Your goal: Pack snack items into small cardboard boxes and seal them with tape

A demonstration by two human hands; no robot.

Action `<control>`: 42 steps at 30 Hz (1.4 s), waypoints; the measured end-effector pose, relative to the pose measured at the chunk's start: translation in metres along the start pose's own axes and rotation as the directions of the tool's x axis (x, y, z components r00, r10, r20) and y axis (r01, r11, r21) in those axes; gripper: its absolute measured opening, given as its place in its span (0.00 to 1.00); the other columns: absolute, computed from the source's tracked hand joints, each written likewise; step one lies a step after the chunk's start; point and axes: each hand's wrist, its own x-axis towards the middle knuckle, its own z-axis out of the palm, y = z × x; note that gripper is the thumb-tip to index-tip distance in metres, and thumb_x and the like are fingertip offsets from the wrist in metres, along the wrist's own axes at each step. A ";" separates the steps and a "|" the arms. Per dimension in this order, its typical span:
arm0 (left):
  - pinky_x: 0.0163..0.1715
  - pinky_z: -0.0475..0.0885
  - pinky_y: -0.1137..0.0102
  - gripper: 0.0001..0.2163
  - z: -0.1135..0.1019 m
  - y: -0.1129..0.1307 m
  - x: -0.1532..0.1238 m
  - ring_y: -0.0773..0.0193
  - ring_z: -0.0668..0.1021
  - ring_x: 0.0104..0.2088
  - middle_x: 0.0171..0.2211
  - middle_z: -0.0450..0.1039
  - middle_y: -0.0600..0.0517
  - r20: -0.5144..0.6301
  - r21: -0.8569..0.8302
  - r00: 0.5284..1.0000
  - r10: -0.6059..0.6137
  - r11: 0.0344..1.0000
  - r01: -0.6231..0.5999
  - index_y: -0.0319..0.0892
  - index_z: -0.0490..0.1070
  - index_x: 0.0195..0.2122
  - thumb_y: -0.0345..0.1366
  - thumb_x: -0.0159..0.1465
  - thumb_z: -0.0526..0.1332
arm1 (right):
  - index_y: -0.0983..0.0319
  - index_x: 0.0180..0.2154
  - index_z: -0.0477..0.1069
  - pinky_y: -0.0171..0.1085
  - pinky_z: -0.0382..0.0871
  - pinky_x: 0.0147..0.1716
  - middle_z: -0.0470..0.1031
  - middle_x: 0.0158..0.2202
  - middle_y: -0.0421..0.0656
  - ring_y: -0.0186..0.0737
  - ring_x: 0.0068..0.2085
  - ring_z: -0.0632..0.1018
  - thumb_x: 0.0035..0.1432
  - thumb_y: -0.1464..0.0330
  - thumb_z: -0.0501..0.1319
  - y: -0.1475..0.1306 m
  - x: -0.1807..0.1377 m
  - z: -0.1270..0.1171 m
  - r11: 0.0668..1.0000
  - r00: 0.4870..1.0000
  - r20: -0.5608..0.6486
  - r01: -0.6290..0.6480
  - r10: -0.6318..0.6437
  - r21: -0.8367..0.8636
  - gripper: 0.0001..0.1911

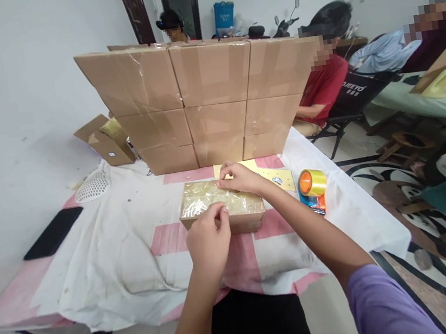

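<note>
A small cardboard box (246, 222) sits on the table in front of me, its top covered with shiny, yellowish clear tape (200, 194). My left hand (209, 240) is at the box's near side, thumb and forefinger pinched together above the front edge. At the far part of the top, my right hand (241, 178) also has its fingertips pinched, close to the tape. Whatever lies between the fingertips of either hand is too small to make out. To the right is a tape dispenser (313, 193) with a yellow roll.
Behind the box rises a wall of stacked cardboard boxes (211, 81). A yellow sheet (282, 178) lies before it. At left are a black phone-like slab (53, 233), a white perforated piece (93, 187) and an open carton (111, 146). A person in red (325, 88) sits beyond.
</note>
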 end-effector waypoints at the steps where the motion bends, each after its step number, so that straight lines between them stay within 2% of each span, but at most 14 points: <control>1: 0.32 0.63 0.70 0.10 0.000 0.001 -0.001 0.61 0.81 0.32 0.35 0.83 0.55 0.017 0.021 1.000 -0.009 1.000 0.009 0.51 0.79 0.46 0.36 0.68 0.58 | 0.63 0.26 0.74 0.37 0.63 0.43 0.67 0.38 0.41 0.36 0.39 0.71 0.57 0.66 0.67 0.002 0.000 0.000 1.000 1.000 -0.019 0.003 -0.003 -0.009 0.09; 5: 0.30 0.59 0.70 0.12 0.005 0.000 -0.005 0.60 0.79 0.29 0.29 0.81 0.55 0.021 0.104 1.000 -0.003 0.995 0.001 0.52 0.78 0.49 0.38 0.69 0.58 | 0.62 0.29 0.72 0.36 0.63 0.42 0.67 0.39 0.41 0.37 0.39 0.71 0.54 0.65 0.69 0.006 0.000 0.003 0.995 0.997 -0.069 -0.040 0.034 -0.092 0.09; 9: 0.28 0.57 0.71 0.11 0.010 -0.008 -0.011 0.62 0.77 0.27 0.28 0.80 0.56 0.009 0.145 0.999 0.031 0.989 -0.032 0.53 0.77 0.50 0.41 0.69 0.59 | 0.61 0.35 0.69 0.35 0.63 0.36 0.70 0.39 0.41 0.39 0.38 0.71 0.47 0.57 0.73 0.014 0.007 -0.002 0.943 0.967 -0.142 -0.239 0.210 -0.232 0.20; 12: 0.28 0.58 0.72 0.13 0.015 -0.020 -0.014 0.64 0.76 0.26 0.27 0.79 0.57 -0.011 0.136 0.998 0.063 0.989 -0.061 0.52 0.76 0.52 0.40 0.69 0.59 | 0.62 0.37 0.71 0.34 0.62 0.34 0.74 0.38 0.43 0.39 0.37 0.72 0.53 0.61 0.69 0.034 0.006 -0.026 0.861 0.901 -0.304 -0.402 0.310 -0.313 0.14; 14: 0.28 0.60 0.72 0.12 0.019 -0.029 -0.014 0.66 0.77 0.26 0.28 0.79 0.56 -0.039 0.112 0.992 0.119 0.987 -0.114 0.49 0.76 0.52 0.39 0.69 0.60 | 0.62 0.37 0.73 0.35 0.62 0.34 0.76 0.37 0.44 0.39 0.37 0.73 0.59 0.67 0.63 0.055 -0.006 -0.049 0.777 0.822 -0.445 -0.524 0.354 -0.349 0.06; 15: 0.28 0.60 0.73 0.12 0.021 -0.033 -0.014 0.66 0.77 0.25 0.29 0.80 0.56 -0.052 0.095 0.987 0.155 0.984 -0.149 0.48 0.77 0.51 0.39 0.69 0.60 | 0.63 0.37 0.74 0.35 0.62 0.35 0.77 0.36 0.45 0.40 0.36 0.74 0.60 0.69 0.59 0.066 -0.015 -0.060 0.734 0.783 -0.489 -0.581 0.384 -0.353 0.06; 18: 0.27 0.62 0.74 0.12 0.029 -0.044 -0.013 0.67 0.78 0.25 0.31 0.81 0.54 -0.083 0.032 0.966 0.246 0.969 -0.244 0.46 0.76 0.51 0.40 0.69 0.59 | 0.64 0.36 0.77 0.36 0.63 0.36 0.78 0.35 0.48 0.42 0.36 0.75 0.59 0.75 0.57 0.098 -0.047 -0.078 0.649 0.721 -0.496 -0.676 0.485 -0.349 0.10; 22: 0.26 0.65 0.74 0.14 0.039 -0.052 -0.012 0.67 0.79 0.26 0.31 0.82 0.52 -0.129 -0.010 0.955 0.267 0.963 -0.270 0.43 0.75 0.53 0.40 0.70 0.58 | 0.63 0.43 0.79 0.36 0.66 0.40 0.78 0.44 0.49 0.43 0.41 0.76 0.56 0.75 0.62 0.126 -0.072 -0.065 0.644 0.741 -0.413 -0.668 0.529 -0.373 0.13; 25: 0.26 0.66 0.75 0.15 0.043 -0.054 -0.012 0.68 0.79 0.25 0.33 0.82 0.52 -0.129 -0.007 0.955 0.267 0.963 -0.270 0.42 0.74 0.53 0.40 0.70 0.58 | 0.61 0.49 0.78 0.39 0.66 0.45 0.74 0.49 0.50 0.46 0.45 0.76 0.57 0.68 0.66 0.138 -0.073 -0.047 0.675 0.779 -0.364 -0.626 0.511 -0.391 0.17; 27: 0.26 0.67 0.75 0.15 0.043 -0.056 -0.011 0.68 0.79 0.24 0.32 0.82 0.52 -0.118 -0.002 0.955 0.273 0.961 -0.275 0.42 0.74 0.54 0.41 0.70 0.58 | 0.61 0.49 0.78 0.41 0.66 0.47 0.71 0.51 0.52 0.49 0.48 0.74 0.57 0.67 0.66 0.142 -0.072 -0.039 0.693 0.801 -0.353 -0.596 0.483 -0.405 0.17; 30: 0.26 0.69 0.74 0.16 0.043 -0.059 -0.011 0.67 0.78 0.22 0.30 0.82 0.52 -0.110 0.000 0.956 0.272 0.962 -0.274 0.42 0.74 0.53 0.43 0.70 0.57 | 0.61 0.46 0.78 0.44 0.63 0.51 0.68 0.50 0.52 0.52 0.53 0.69 0.58 0.70 0.65 0.147 -0.073 -0.032 0.728 0.844 -0.343 -0.532 0.413 -0.433 0.12; 34: 0.22 0.69 0.75 0.17 0.045 -0.066 -0.010 0.67 0.78 0.20 0.32 0.83 0.52 -0.113 -0.021 0.952 0.284 0.957 -0.288 0.43 0.74 0.52 0.47 0.69 0.57 | 0.62 0.39 0.77 0.42 0.63 0.49 0.69 0.45 0.50 0.49 0.49 0.68 0.59 0.75 0.63 0.152 -0.077 -0.025 0.772 0.885 -0.339 -0.450 0.318 -0.449 0.07; 37: 0.21 0.71 0.75 0.19 0.050 -0.073 -0.008 0.67 0.79 0.21 0.36 0.83 0.51 -0.123 -0.027 0.954 0.273 0.960 -0.278 0.45 0.74 0.52 0.50 0.69 0.57 | 0.62 0.36 0.76 0.40 0.63 0.46 0.70 0.42 0.49 0.47 0.47 0.69 0.61 0.76 0.59 0.154 -0.076 -0.017 0.799 0.894 -0.363 -0.413 0.263 -0.437 0.08; 42: 0.23 0.74 0.75 0.19 0.052 -0.081 -0.006 0.64 0.83 0.25 0.37 0.84 0.51 -0.083 -0.041 0.968 0.238 0.970 -0.242 0.46 0.74 0.52 0.51 0.67 0.58 | 0.62 0.36 0.72 0.40 0.63 0.45 0.72 0.41 0.48 0.46 0.46 0.70 0.65 0.73 0.57 0.154 -0.074 -0.010 0.853 0.883 -0.421 -0.373 0.206 -0.365 0.06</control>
